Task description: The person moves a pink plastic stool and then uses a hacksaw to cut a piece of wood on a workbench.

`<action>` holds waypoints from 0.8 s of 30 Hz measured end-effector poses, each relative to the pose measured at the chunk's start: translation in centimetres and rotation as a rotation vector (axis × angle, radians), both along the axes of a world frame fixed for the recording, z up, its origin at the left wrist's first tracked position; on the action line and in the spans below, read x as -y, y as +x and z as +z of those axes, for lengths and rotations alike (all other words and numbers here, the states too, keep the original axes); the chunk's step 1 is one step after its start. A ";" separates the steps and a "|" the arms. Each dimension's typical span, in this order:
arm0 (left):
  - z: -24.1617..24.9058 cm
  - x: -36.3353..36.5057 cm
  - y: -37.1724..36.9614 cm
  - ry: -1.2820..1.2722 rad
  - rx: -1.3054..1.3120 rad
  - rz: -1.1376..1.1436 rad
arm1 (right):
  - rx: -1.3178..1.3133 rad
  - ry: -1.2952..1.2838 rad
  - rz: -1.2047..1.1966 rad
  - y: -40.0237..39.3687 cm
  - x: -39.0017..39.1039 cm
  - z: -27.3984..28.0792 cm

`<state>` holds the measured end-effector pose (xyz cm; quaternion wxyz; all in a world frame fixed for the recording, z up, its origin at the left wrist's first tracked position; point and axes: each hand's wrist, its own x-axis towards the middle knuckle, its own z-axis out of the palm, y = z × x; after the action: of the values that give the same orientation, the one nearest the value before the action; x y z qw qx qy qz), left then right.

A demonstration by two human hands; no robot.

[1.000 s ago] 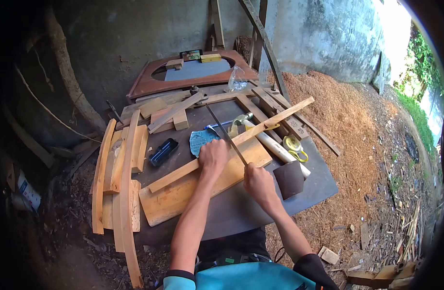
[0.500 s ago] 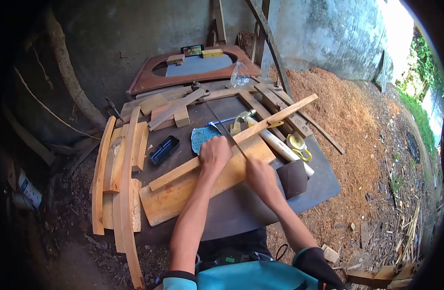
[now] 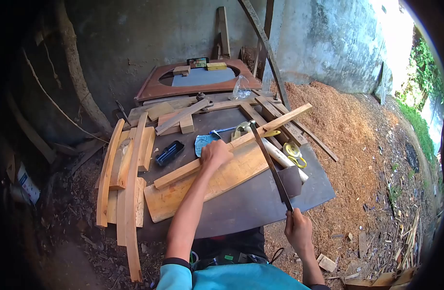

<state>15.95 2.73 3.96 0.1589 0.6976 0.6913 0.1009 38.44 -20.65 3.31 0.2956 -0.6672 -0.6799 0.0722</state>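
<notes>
My left hand (image 3: pixel 216 154) is closed over a long narrow wooden strip (image 3: pixel 178 174), pressing it down on a wide wooden board (image 3: pixel 207 186). The strip slants up to the right past the board's far end. In my right hand (image 3: pixel 298 228), near the table's front edge, is the handle of a long, narrow, dark saw (image 3: pixel 272 169). Its far end reaches up to the strip, right of my left hand. Close beyond my left hand lie a blue packet (image 3: pixel 202 143) and a hammer (image 3: pixel 241 129), partly hidden by the strip.
A white tube (image 3: pixel 280 155), a tape measure (image 3: pixel 292 150) and dark sandpaper (image 3: pixel 290 181) lie to the right. Several curved wooden pieces (image 3: pixel 131 193) overhang the table's left edge, near a dark tray (image 3: pixel 170 152). A framed oval panel (image 3: pixel 149 87) stands at the back.
My right hand has pulled back toward me and to the right, bringing the saw with it. My left hand keeps its hold on the strip. The view has shifted slightly.
</notes>
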 end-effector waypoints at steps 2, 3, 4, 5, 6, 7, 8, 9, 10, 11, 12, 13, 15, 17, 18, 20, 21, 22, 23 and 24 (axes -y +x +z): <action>0.8 0.0 -0.3 -0.009 0.031 0.007 | 0.004 0.014 0.013 0.3 0.1 -0.6; 1.5 0.0 -0.6 -0.006 0.054 0.001 | 0.008 0.019 0.010 0.5 0.3 -0.9; 1.7 0.0 -0.8 0.037 0.047 -0.014 | -0.009 0.018 0.007 0.4 0.4 -1.1; 1.9 -0.1 -1.0 0.079 0.039 -0.024 | -0.016 0.027 0.012 0.4 0.5 -1.2; 2.4 0.0 -1.1 0.098 0.044 -0.041 | -0.026 0.037 0.024 0.2 0.5 -1.4; 2.7 0.1 -1.0 0.096 0.051 -0.047 | -0.036 0.047 0.042 0.1 0.4 -1.5; 2.9 0.2 -1.1 0.093 0.059 -0.047 | -0.068 0.044 0.051 -0.1 0.3 -1.5; 3.0 0.3 -1.3 0.090 0.068 -0.045 | -0.078 0.054 0.055 -0.2 0.1 -1.4; 3.0 0.3 -1.4 0.070 0.060 -0.055 | -0.088 0.064 0.059 -0.4 0.0 -1.4; 2.8 0.3 -1.6 0.049 0.053 -0.065 | -0.096 0.073 0.063 -0.5 -0.1 -1.3; 2.4 0.4 -1.7 0.027 0.049 -0.072 | -0.111 0.077 0.058 -0.7 -0.2 -1.2; 1.6 0.3 -1.8 0.061 0.046 -0.072 | -0.125 0.081 0.057 -0.8 -0.3 -1.1; 0.1 0.3 -1.8 0.134 0.040 -0.059 | -0.149 0.067 0.063 -1.0 -0.9 -1.1; -0.3 0.6 -1.8 0.149 0.020 -0.062 | -0.170 0.024 0.062 -1.0 -1.2 -1.4; -0.7 0.8 -1.8 0.182 0.015 -0.063 | -0.168 0.021 0.066 -1.1 -1.4 -1.5; -1.0 0.9 -1.6 0.209 0.002 -0.069 | -0.163 0.013 0.066 -1.3 -1.9 -1.7; -1.1 0.8 -1.6 0.217 0.004 -0.072 | -0.167 0.017 0.075 -1.4 -2.1 -1.7; -1.3 0.7 -1.6 0.223 0.005 -0.075 | -0.172 0.019 0.084 -1.5 -2.3 -1.8; -1.5 0.7 -1.6 0.226 0.006 -0.078 | -0.178 0.019 0.093 -1.7 -2.4 -1.9; -1.4 0.8 -1.6 0.200 0.006 -0.107 | -0.188 0.001 0.094 -1.8 -2.6 -2.0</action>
<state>14.32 1.97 2.61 0.0958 0.7457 0.6389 0.1629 36.64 -18.06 1.28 0.3546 -0.6246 -0.6799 0.1478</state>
